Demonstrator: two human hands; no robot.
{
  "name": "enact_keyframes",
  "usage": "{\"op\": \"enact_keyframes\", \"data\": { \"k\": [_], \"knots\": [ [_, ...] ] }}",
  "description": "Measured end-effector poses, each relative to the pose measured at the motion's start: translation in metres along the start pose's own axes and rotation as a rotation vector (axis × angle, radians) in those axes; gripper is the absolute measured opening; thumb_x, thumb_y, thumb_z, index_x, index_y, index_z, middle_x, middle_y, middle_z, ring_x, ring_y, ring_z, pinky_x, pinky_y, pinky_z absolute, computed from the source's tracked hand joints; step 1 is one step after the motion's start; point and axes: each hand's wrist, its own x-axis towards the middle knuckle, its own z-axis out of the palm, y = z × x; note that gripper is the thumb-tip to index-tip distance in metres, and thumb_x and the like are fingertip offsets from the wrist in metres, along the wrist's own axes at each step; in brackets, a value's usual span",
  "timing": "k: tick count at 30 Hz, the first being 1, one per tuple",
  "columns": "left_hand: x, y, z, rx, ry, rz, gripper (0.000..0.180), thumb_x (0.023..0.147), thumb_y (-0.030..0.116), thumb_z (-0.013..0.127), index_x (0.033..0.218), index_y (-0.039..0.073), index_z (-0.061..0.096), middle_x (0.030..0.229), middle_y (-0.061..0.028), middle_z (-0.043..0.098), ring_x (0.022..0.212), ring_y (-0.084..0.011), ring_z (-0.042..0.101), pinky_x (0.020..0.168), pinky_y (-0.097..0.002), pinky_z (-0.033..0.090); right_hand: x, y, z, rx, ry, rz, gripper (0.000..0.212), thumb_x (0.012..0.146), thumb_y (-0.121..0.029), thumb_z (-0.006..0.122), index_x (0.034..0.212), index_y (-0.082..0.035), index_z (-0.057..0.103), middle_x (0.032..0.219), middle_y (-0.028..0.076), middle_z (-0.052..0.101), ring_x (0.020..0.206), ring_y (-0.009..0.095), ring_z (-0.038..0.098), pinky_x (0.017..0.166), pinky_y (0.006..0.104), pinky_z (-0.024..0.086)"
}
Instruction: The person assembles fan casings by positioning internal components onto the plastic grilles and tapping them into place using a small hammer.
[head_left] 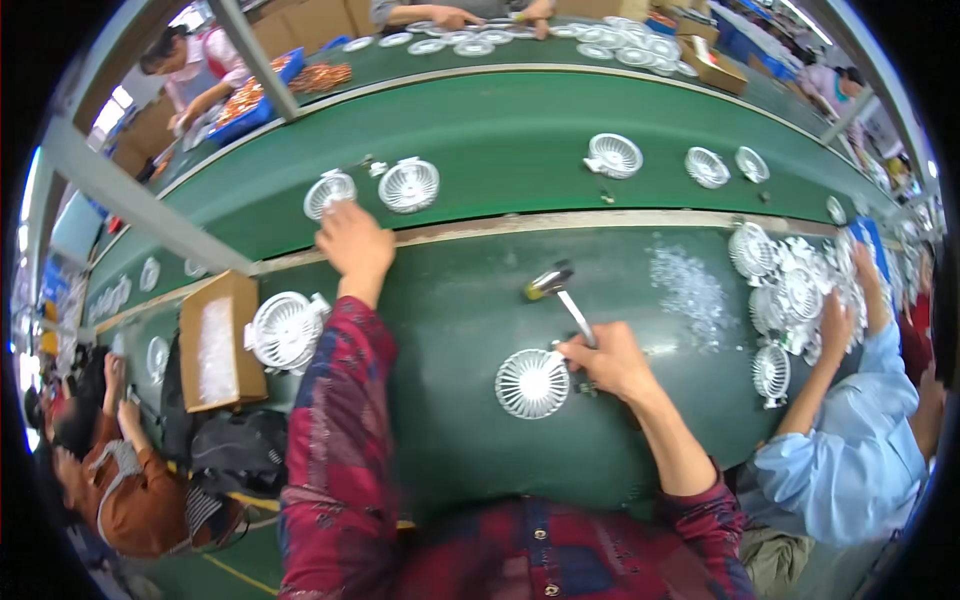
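While the left hand (357, 245) stretches to a grille (328, 188), grip unclear, the right hand (612, 360) clasps a hammer (573, 311).

The hammer (575, 313), its handle silvery, its head dark at one end and yellowish at the other, slants in the right fingers (578, 352), head toward the far side. A round white grille with radiating ribs (532, 384) lies flat just beside, on the green bench (450, 310). Another white grille (327, 190) sits on the green belt (500, 180), its near edge covered by the left fingers (343, 212).
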Motion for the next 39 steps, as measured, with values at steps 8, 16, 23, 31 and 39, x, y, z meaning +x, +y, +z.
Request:
{"op": "enact_keyframes", "data": {
  "k": [8, 16, 23, 31, 39],
  "knots": [
    [-0.002, 0.007, -0.046, -0.222, 0.166, -0.030, 0.034, 0.077, 0.011, 0.065, 0.110, 0.005, 0.059, 0.104, -0.0113, 0.064, 0.103, -0.0320, 0.058, 0.086, -0.0491, 0.038, -0.005, -0.013, 0.000, -0.077, -0.007, -0.002, 0.031, 0.081, -0.028, 0.076, 0.083, 0.003, 0.072, 0.062, 0.009, 0.066, 0.053, 0.013, 0.058, 0.051, 0.0321, 0.045],
    [-0.154, 0.018, -0.120, -0.610, 0.081, 0.445, 0.021, 0.080, 0.007, 0.062, 0.101, 0.005, 0.061, 0.095, -0.0135, 0.060, 0.091, -0.0345, 0.059, 0.079, -0.0438, 0.043, -0.011, -0.002, 0.001, -0.165, 0.053, -0.072, 0.034, 0.083, -0.028, 0.076, 0.080, 0.005, 0.070, 0.059, 0.007, 0.062, 0.048, 0.014, 0.056, 0.047, 0.0332, 0.044],
    [-0.227, 0.035, -0.147, -0.717, -0.062, 0.827, 0.032, 0.081, 0.012, 0.063, 0.111, 0.001, 0.062, 0.114, -0.0151, 0.057, 0.110, -0.0339, 0.054, 0.091, -0.0469, 0.042, -0.020, -0.006, 0.002, -0.240, 0.096, -0.122, 0.035, 0.087, -0.028, 0.072, 0.077, 0.006, 0.067, 0.058, 0.013, 0.057, 0.049, 0.016, 0.054, 0.048, 0.0362, 0.042],
    [-0.247, 0.034, -0.120, -0.647, -0.069, 0.909, 0.036, 0.079, 0.008, 0.066, 0.114, 0.003, 0.064, 0.121, -0.0133, 0.057, 0.116, -0.0334, 0.052, 0.097, -0.0474, 0.043, -0.088, -0.016, -0.013, -0.002, 0.331, -0.354, 0.031, 0.096, -0.018, 0.058, 0.122, 0.000, 0.062, 0.072, 0.005, 0.060, 0.054, 0.009, 0.049, 0.048, 0.0256, 0.038],
    [-0.248, 0.032, -0.127, -0.692, -0.088, 0.908, 0.035, 0.076, 0.005, 0.064, 0.111, 0.004, 0.065, 0.119, -0.0124, 0.059, 0.115, -0.0338, 0.053, 0.097, -0.0485, 0.043, -0.096, 0.008, -0.006, -0.320, 0.174, -0.288, 0.024, 0.100, -0.013, 0.049, 0.108, 0.006, 0.061, 0.067, 0.011, 0.060, 0.058, 0.022, 0.057, 0.058, 0.0339, 0.046]
  ]
}}
